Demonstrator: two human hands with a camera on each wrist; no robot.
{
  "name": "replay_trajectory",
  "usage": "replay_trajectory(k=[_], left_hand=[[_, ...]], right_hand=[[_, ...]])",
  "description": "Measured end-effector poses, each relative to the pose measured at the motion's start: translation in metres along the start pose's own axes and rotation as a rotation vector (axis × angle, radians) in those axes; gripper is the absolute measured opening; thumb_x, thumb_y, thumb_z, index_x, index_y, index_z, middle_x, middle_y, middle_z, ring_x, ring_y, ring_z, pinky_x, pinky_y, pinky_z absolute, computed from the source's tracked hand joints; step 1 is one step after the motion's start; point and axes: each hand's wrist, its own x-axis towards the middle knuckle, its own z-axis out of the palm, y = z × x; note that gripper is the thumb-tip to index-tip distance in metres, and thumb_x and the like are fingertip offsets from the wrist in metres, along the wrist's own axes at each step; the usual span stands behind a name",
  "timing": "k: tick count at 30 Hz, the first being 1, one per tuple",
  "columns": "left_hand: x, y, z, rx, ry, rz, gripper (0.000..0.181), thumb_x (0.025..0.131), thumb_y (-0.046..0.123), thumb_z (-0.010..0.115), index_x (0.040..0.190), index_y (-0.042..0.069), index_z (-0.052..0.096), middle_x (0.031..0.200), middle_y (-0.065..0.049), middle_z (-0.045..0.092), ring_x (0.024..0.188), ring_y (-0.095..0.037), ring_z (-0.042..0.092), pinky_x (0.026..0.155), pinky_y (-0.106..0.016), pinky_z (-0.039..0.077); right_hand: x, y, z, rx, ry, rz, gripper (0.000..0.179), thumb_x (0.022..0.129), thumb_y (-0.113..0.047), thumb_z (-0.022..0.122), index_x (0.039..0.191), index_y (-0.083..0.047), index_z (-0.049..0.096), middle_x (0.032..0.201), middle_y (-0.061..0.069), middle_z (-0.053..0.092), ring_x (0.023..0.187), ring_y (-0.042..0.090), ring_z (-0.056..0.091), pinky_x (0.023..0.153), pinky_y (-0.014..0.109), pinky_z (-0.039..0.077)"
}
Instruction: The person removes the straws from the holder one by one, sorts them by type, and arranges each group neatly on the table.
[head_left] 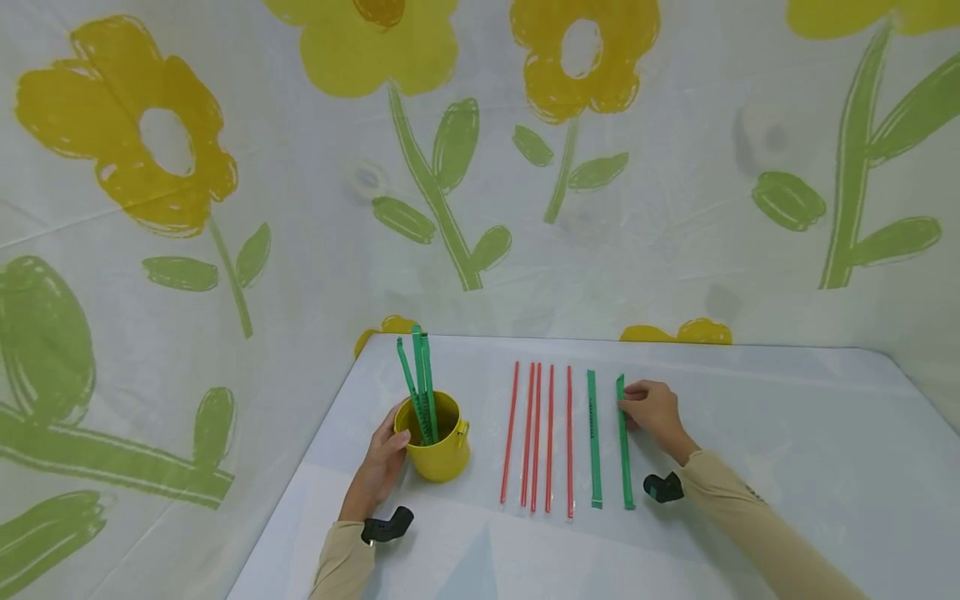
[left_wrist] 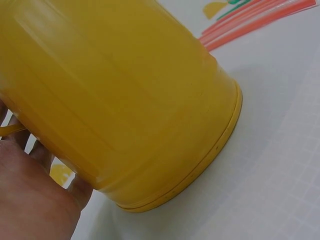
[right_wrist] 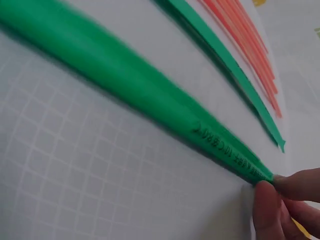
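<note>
My left hand (head_left: pixel 381 465) grips a small yellow bucket (head_left: pixel 444 461) from its left side, the thumb near the rim. Several green-wrapped straws (head_left: pixel 428 387) stand in the bucket, leaning to the left. With thumb and fingers, my right hand (head_left: pixel 656 413) pinches the far part of a green-wrapped straw (head_left: pixel 626 471), the rightmost in the row. Printed lettering shows on that wrapper in the right wrist view. Just left of it lies a second green-wrapped straw (head_left: pixel 594 437). In the left wrist view the bucket (left_wrist: pixel 125 100) fills much of the picture, with fingers along its side.
Several red straws (head_left: pixel 569 442) in clear wrappers lie side by side between the bucket and the green ones. All rest on a white table (head_left: pixel 795 433). A flower-printed cloth (head_left: pixel 315 208) hangs behind and to the left. Black wrist devices (head_left: pixel 388 525) sit on both wrists.
</note>
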Motion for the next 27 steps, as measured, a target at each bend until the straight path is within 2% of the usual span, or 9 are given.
replay_trajectory(k=[5, 16, 21, 27], left_hand=[[0.001, 0.000, 0.001, -0.002, -0.013, 0.007, 0.056, 0.091, 0.012, 0.041, 0.146, 0.006, 0.028, 0.140, -0.008, 0.037, 0.127, -0.019, 0.035, 0.105, -0.022, 0.031], [0.001, 0.000, 0.000, -0.004, -0.025, 0.012, 0.056, 0.091, 0.012, 0.041, 0.146, 0.006, 0.028, 0.140, -0.008, 0.037, 0.127, -0.020, 0.035, 0.106, -0.023, 0.030], [0.000, 0.000, 0.000, 0.001, -0.021, 0.011, 0.056, 0.091, 0.012, 0.041, 0.145, 0.006, 0.029, 0.139, -0.007, 0.037, 0.126, -0.019, 0.036, 0.107, -0.025, 0.030], [0.000, 0.000, -0.001, 0.017, -0.035, 0.018, 0.057, 0.091, 0.013, 0.041, 0.146, 0.004, 0.026, 0.139, -0.005, 0.037, 0.126, -0.017, 0.036, 0.108, -0.027, 0.027]], right_hand=[[-0.001, 0.001, -0.003, -0.052, 0.021, -0.034, 0.029, 0.086, -0.009, 0.059, 0.110, 0.007, 0.061, 0.092, 0.018, 0.059, 0.061, 0.019, 0.055, 0.053, 0.024, 0.047], [-0.003, -0.014, -0.010, -0.060, -0.001, -0.008, 0.031, 0.090, -0.015, 0.058, 0.116, 0.003, 0.059, 0.104, 0.020, 0.057, 0.075, 0.024, 0.055, 0.054, 0.019, 0.046], [-0.002, -0.023, -0.011, -0.020, -0.013, -0.063, 0.032, 0.090, -0.015, 0.058, 0.116, 0.004, 0.059, 0.106, 0.021, 0.057, 0.078, 0.027, 0.056, 0.062, 0.028, 0.053], [-0.002, -0.035, -0.009, 0.003, 0.018, -0.096, 0.030, 0.088, -0.018, 0.062, 0.112, 0.001, 0.060, 0.103, 0.019, 0.058, 0.083, 0.034, 0.057, 0.061, 0.038, 0.055]])
